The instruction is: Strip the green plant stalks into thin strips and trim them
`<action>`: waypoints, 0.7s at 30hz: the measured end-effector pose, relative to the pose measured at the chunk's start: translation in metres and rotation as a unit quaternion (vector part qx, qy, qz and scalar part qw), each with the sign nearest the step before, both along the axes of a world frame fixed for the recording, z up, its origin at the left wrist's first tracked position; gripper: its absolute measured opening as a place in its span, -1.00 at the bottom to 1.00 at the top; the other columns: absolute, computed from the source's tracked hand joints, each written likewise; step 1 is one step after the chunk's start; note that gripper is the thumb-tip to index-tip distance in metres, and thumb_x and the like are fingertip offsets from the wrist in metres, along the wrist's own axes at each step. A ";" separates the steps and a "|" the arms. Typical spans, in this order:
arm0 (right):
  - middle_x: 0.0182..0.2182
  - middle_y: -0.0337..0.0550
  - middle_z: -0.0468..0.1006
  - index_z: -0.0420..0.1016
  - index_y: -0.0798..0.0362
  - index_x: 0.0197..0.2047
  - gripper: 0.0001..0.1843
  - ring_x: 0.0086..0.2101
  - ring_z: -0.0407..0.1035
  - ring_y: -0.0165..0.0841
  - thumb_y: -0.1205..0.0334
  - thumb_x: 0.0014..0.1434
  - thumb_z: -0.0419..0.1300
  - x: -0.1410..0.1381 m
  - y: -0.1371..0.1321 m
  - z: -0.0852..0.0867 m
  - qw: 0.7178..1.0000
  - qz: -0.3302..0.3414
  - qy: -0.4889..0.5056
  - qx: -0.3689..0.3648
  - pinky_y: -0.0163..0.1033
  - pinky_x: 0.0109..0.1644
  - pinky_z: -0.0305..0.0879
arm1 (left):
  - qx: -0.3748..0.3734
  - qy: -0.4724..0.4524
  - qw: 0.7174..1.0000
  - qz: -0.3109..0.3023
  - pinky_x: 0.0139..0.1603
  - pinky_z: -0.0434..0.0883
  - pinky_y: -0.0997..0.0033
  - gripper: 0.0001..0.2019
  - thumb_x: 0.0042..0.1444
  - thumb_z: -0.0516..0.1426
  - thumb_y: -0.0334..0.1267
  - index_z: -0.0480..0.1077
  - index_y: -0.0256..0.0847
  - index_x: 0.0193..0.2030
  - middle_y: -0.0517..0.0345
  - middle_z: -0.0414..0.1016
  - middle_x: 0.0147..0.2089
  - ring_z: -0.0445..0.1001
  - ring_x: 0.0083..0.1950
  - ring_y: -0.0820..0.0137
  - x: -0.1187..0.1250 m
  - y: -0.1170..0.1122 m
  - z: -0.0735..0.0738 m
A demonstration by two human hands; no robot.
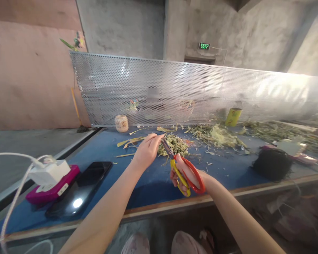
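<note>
My right hand (187, 173) grips a pair of scissors (193, 175) with one red and one yellow handle, its fingers through the loops. The metal blades point up and left toward my left hand (147, 150). That hand is closed, thumb and fingertips pinched together right by the blade tips; whatever lies between them is too small to make out. Just behind the blades is a heap of short, dry green plant cuttings (176, 144). Pale yellowish dry stalks (132, 141) lie left of the heap, partly behind my left hand.
On the blue tabletop (148, 190), a black phone (91, 183) and a magenta power strip (53, 187) with a white charger lie at left. A jar (121, 123), more dried plants (214, 135), a yellow-green can (233, 117) and a black bundle (272, 164) stand around. A perforated metal panel (137, 81) closes the back.
</note>
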State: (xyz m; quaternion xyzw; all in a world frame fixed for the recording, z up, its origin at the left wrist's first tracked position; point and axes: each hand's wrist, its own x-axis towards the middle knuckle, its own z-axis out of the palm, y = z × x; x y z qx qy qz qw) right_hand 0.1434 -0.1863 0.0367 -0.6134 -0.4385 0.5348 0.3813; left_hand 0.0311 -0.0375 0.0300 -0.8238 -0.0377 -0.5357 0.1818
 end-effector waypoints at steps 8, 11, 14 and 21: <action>-0.76 -0.42 0.12 0.08 0.04 -0.51 -0.40 -0.80 0.06 -0.55 -0.39 -0.04 -0.20 -0.002 0.003 -0.004 0.999 -0.020 0.038 -0.007 -0.38 -0.74 0.13 | 0.017 0.016 1.000 0.008 -0.10 0.42 0.29 -0.72 0.12 -0.03 -0.46 0.23 -0.37 0.00 -0.02 0.44 -0.25 0.37 -0.12 0.34 -0.001 0.003 -0.003; -0.75 -0.44 0.10 0.05 0.03 -0.50 -0.41 -0.81 0.03 -0.57 -0.39 -0.04 -0.19 -0.003 0.003 -0.005 0.998 -0.034 0.045 -0.006 -0.39 -0.76 0.11 | 0.022 0.017 1.000 0.010 -0.12 0.42 0.30 -0.72 0.12 -0.04 -0.47 0.23 -0.37 -0.01 -0.02 0.44 -0.26 0.37 -0.13 0.34 -0.001 0.002 -0.003; -0.74 -0.45 0.09 0.04 0.03 -0.50 -0.42 -0.81 0.02 -0.58 -0.39 -0.04 -0.18 -0.005 0.003 -0.007 0.999 -0.038 0.039 0.004 -0.42 -0.78 0.08 | 0.031 0.005 0.999 0.009 -0.12 0.42 0.32 -0.72 0.10 -0.02 -0.48 0.24 -0.37 -0.02 -0.01 0.44 -0.27 0.37 -0.15 0.34 -0.001 0.001 -0.002; -0.73 -0.47 0.03 0.05 0.03 -0.49 -0.41 -0.82 -0.01 -0.60 -0.40 -0.05 -0.18 -0.003 0.007 -0.012 0.999 -0.042 0.022 -0.002 -0.41 -0.78 0.09 | 0.024 0.007 1.000 0.007 -0.12 0.42 0.31 -0.72 0.10 -0.03 -0.48 0.24 -0.33 -0.02 0.01 0.44 -0.26 0.38 -0.15 0.34 0.000 0.002 -0.002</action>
